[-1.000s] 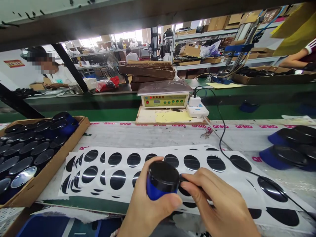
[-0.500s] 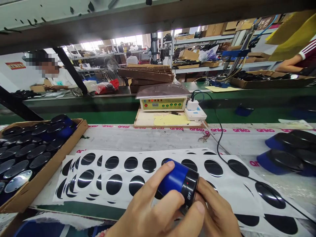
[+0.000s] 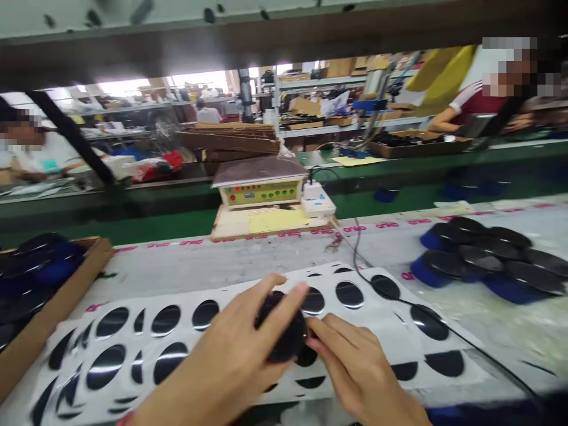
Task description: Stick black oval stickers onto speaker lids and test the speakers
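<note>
My left hand (image 3: pixel 231 355) is wrapped round a small round device (image 3: pixel 284 334) that shows only a dark, blurred side. My right hand (image 3: pixel 355 367) meets it from the right, fingertips pressed against its lower edge. Both hands hover over white backing sheets (image 3: pixel 186 316) that carry rows of glossy black round stickers. The picture is smeared by motion, so fine detail of the device is lost.
A cardboard box (image 3: pixel 48 307) of blue devices with black tops sits at the left. Several more such devices (image 3: pixel 479 257) lie at the right. A black cable (image 3: pixel 399 302) crosses the sheets from a tester box (image 3: pixel 260 189) behind. People work at far benches.
The device has been turned: its blue body and OFF marking no longer show, only a dark face. The view has swung right and my hands sit nearer the middle.
</note>
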The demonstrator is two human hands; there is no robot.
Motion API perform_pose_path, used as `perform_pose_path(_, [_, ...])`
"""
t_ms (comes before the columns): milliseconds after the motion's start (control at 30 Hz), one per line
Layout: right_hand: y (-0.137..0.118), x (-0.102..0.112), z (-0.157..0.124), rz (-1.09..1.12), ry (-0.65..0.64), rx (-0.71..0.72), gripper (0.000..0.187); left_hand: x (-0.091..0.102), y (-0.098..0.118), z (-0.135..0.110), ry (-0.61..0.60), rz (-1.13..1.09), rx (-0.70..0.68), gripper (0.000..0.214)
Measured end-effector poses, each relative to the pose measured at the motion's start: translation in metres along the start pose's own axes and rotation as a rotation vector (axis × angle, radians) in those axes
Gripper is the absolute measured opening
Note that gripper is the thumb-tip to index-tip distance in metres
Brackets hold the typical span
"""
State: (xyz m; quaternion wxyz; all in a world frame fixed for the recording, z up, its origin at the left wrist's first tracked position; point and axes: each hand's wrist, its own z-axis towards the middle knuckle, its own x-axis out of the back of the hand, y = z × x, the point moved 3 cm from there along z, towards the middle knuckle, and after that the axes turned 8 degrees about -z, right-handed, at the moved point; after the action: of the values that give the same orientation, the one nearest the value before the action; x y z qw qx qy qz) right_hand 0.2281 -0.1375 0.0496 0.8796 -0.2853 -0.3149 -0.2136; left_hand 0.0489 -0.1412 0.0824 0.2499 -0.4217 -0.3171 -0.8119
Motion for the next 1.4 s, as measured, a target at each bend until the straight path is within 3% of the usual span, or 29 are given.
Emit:
perform_pose_path(67, [0.021, 0.015, 0.002, -0.14, -0.043, -0.144, 0.023, -0.008, -0.037, 0.011, -0.054, -0.005, 0.096, 0.071])
perform_pose_path(167, [0.083, 0.054, -0.008, -0.453, 0.015, -0.687, 0.034, -0.014, -0.107, 0.031, 0.079, 0.016, 0.343, 0.059])
perform_pose_path(233, [0.125, 0.082, -0.021, -0.615, 0.093, -0.955, 0.04, -0.019, -0.148, 0.042, 0.077, 0.007, 0.448, 0.06])
perform_pose_path(333, [0.169, 0.104, -0.034, -0.713, 0.131, -1.13, 0.039, -0.024, -0.171, 0.052, 0.048, 0.022, 0.488, 0.07])
perform_pose_path(367, [0.175, 0.106, -0.035, -0.714, 0.126, -1.149, 0.038, -0.025, -0.166, 0.053, 0.073, 0.037, 0.478, 0.074])
perform_pose_path(433, [0.173, 0.104, -0.032, -0.692, 0.12, -1.158, 0.038, -0.024, -0.134, 0.052, 0.127, 0.006, 0.425, 0.074])
perform_pose_path(500, [0.149, 0.095, -0.024, -0.645, 0.124, -1.138, 0.042, -0.024, -0.082, 0.047, 0.122, -0.197, 0.348, 0.055])
perform_pose_path(533, [0.131, 0.089, -0.018, -0.568, 0.121, -1.08, 0.044, -0.026, -0.054, 0.044, 0.064, -0.355, 0.337, 0.047])
perform_pose_path(567, [0.11, 0.08, -0.01, -0.471, 0.104, -0.998, 0.045, -0.029, -0.029, 0.039, -0.028, -0.533, 0.396, 0.048])
perform_pose_path(633, [0.063, 0.059, 0.007, -0.098, 0.01, -0.667, 0.039, -0.029, 0.01, 0.032, 0.001, -0.882, 0.488, 0.066])
perform_pose_path(700, [0.022, 0.041, 0.019, 0.074, -0.131, -0.436, 0.033, -0.03, 0.029, 0.023, 0.009, -1.213, 0.6, 0.081])
perform_pose_path(800, [-0.005, 0.027, 0.028, 0.104, -0.218, -0.309, 0.021, -0.03, 0.029, 0.006, 0.037, -1.585, 0.763, 0.062])
perform_pose_path(900, [-0.009, 0.027, 0.031, 0.152, -0.183, -0.232, 0.026, -0.029, 0.022, -0.01, 0.206, -1.823, 0.914, 0.041])
perform_pose_path(1067, [-0.014, 0.025, 0.028, 0.151, -0.193, -0.05, 0.012, -0.029, 0.027, -0.017, 0.465, -2.09, 0.924, 0.038])
perform_pose_path(1267, [-0.019, 0.021, 0.025, -0.065, -0.2, 0.059, 0.038, -0.03, 0.025, -0.019, 0.489, -1.874, 0.934, 0.056])
perform_pose_path(1400, [-0.015, 0.025, 0.022, -0.052, -0.37, 0.019, 0.041, -0.028, 0.02, -0.023, 0.477, -1.569, 0.885, 0.064])
